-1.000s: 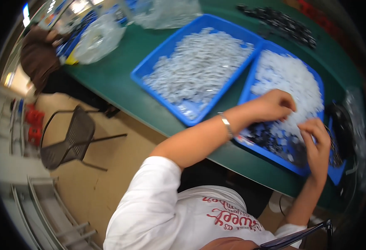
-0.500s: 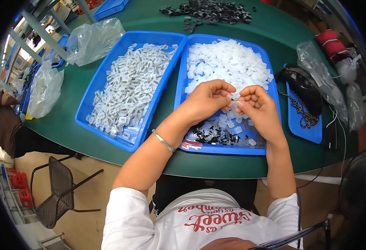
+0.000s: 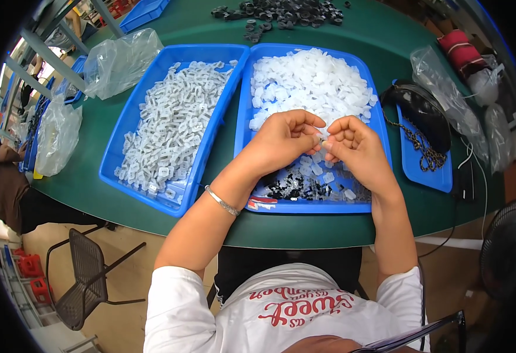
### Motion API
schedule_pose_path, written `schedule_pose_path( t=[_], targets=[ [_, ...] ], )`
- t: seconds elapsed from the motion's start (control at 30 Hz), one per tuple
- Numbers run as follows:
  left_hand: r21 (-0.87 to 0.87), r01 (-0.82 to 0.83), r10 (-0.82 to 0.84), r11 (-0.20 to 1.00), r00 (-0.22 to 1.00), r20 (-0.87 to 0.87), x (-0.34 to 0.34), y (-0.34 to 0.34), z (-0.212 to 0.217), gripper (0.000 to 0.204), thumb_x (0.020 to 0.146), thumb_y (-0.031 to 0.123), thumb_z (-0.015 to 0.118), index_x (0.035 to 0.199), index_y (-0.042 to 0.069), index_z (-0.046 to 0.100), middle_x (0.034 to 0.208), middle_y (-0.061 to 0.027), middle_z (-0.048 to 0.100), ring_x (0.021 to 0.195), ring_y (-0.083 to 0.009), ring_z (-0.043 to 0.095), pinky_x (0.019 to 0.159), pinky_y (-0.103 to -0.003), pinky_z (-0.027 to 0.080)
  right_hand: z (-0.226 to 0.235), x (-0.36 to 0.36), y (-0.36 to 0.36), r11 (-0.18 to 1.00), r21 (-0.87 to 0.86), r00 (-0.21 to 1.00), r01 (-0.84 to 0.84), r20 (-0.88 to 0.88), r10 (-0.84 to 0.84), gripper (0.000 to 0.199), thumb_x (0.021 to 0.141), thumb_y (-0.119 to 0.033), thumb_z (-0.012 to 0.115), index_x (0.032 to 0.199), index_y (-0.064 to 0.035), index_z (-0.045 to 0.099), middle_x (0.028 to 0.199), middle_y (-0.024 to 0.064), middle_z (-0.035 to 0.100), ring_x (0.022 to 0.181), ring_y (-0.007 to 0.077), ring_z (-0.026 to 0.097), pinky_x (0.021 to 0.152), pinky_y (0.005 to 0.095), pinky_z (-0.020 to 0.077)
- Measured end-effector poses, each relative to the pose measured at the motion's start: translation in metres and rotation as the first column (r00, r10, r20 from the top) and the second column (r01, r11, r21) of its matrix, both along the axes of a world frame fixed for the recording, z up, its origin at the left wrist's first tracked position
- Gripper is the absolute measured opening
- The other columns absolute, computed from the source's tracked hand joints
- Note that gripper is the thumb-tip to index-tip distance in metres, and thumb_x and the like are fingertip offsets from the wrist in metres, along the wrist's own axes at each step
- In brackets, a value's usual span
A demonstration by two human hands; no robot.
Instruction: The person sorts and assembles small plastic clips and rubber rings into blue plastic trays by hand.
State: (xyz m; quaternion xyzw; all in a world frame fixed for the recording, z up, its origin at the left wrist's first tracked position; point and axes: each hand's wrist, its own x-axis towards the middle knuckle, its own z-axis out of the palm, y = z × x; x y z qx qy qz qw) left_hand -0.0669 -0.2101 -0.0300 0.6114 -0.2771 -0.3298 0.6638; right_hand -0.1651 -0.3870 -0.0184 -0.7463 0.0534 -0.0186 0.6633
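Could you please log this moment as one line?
left hand: pinching small white piece | right hand: pinching same spot | both over right blue tray | white pieces heaped in it

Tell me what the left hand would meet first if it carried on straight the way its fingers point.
The left hand points right, at the right hand. Their fingertips already nearly meet over the blue tray of white plastic pieces, so it would probably meet the right fingertips first, or a small piece pinched between them; that is too small to tell.

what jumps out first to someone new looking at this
Two blue trays side by side on the green table: the left tray holds clear clips, the right tray white pieces and small black ones near its front. Over the right tray, the left hand and right hand meet, fingertips pinched together on something tiny.
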Motion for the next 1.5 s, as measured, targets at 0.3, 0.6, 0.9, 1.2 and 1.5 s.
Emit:
schedule_pose_path(
  t=[0.3, 0.6, 0.9, 1.2, 1.5],
  targets=[
    [0.04, -0.01, 0.01, 0.999, 1.0, -0.005, -0.0021, -0.002, -0.0004, 0.029, 0.094, 0.0, 0.061, 0.122, -0.009, 0.06, 0.099, -0.0145, 0.071, 0.089, -0.0156, 0.07, 0.082, -0.026, 0.058, -0.0035, -0.0014, 0.0067, 0.992, -0.074, 0.994, 0.099, 0.047, -0.096, 0.009, 0.092, -0.001, 0.064, 0.1, 0.0028, 0.061, 0.085, 0.006, 0.067, 0.077, 0.0092, 0.067, 0.069, 0.022, 0.0549],
    [0.014, -0.054, 0.055, 0.998, 0.995, -0.082, -0.0022, -0.0016, -0.0007, 0.032, 0.093, 0.001, 0.063, 0.123, -0.011, 0.059, 0.101, -0.0151, 0.071, 0.088, -0.0156, 0.07, 0.081, -0.025, 0.058, -0.0069, -0.0012, 0.0037, 0.993, -0.088, 0.996, 0.08, 0.033, -0.078, 0.012, 0.093, -0.003, 0.063, 0.103, 0.0029, 0.064, 0.089, 0.0064, 0.069, 0.079, 0.0113, 0.069, 0.072, 0.0241, 0.0564],
    [0.035, -0.047, 0.051, 0.998, 0.993, -0.108, -0.0012, -0.0018, 0.0004, 0.032, 0.093, 0.0, 0.063, 0.123, -0.01, 0.059, 0.1, -0.015, 0.071, 0.087, -0.0159, 0.07, 0.08, -0.025, 0.058, -0.0047, -0.0022, 0.0014, 0.998, -0.01, 0.998, 0.061, 0.008, -0.061, 0.014, 0.093, -0.001, 0.06, 0.105, 0.0057, 0.062, 0.092, 0.0092, 0.068, 0.081, 0.0128, 0.069, 0.073, 0.0249, 0.0567],
    [0.023, -0.03, 0.034, 0.999, 0.987, -0.155, -0.0011, -0.0007, 0.0017, 0.031, 0.092, -0.001, 0.061, 0.121, -0.011, 0.059, 0.094, -0.0126, 0.071, 0.084, -0.0145, 0.069, 0.078, -0.024, 0.057, -0.004, -0.0028, 0.0031, 0.996, 0.027, 0.997, 0.082, 0.005, -0.082, 0.011, 0.092, -0.002, 0.063, 0.102, 0.0039, 0.062, 0.087, 0.0082, 0.068, 0.076, 0.0121, 0.068, 0.068, 0.0239, 0.0558],
    [0.022, -0.021, 0.024, 1.0, 0.986, -0.165, -0.0005, -0.0006, 0.003, 0.031, 0.092, 0.0, 0.062, 0.121, -0.01, 0.06, 0.099, -0.0143, 0.07, 0.087, -0.0161, 0.07, 0.082, -0.026, 0.058, -0.0035, -0.0026, -0.0003, 0.997, 0.048, 0.998, 0.061, 0.0, -0.061, 0.012, 0.093, -0.001, 0.061, 0.103, 0.0056, 0.061, 0.09, 0.0096, 0.068, 0.079, 0.0132, 0.068, 0.069, 0.0244, 0.0555]
  ],
)
